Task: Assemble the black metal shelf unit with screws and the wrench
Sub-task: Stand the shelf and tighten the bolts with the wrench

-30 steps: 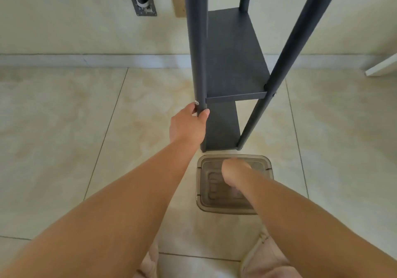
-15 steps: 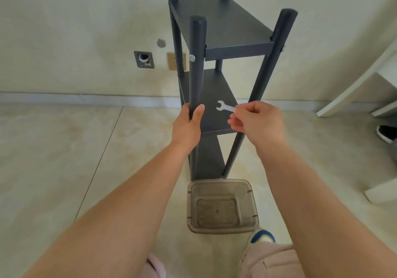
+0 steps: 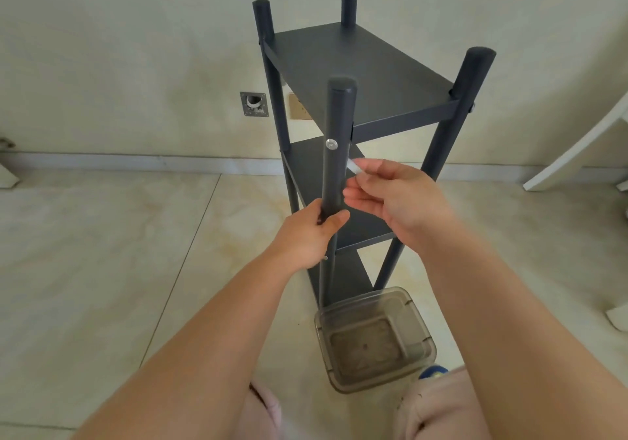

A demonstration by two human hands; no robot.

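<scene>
The left hand grips the shelf's front post mid-frame, the right hand pinches the wrench — a loose pinch could drop it.

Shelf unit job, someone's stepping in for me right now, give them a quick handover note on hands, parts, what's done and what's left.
Left hand grips the near front post of the black shelf unit, steadying it upright on the floor.
Right hand pinches the small wrench, held just right of that post, below the silver screw; not on the screw yet.
Clear plastic box sits on the floor at the unit's foot; contents cannot be made out.
Done: four posts and shelves stand joined; a screw sits at the top shelf's near corner.
Left: probably tighten that screw with the wrench, then check the other joints, whose tightness cannot be judged here.
</scene>
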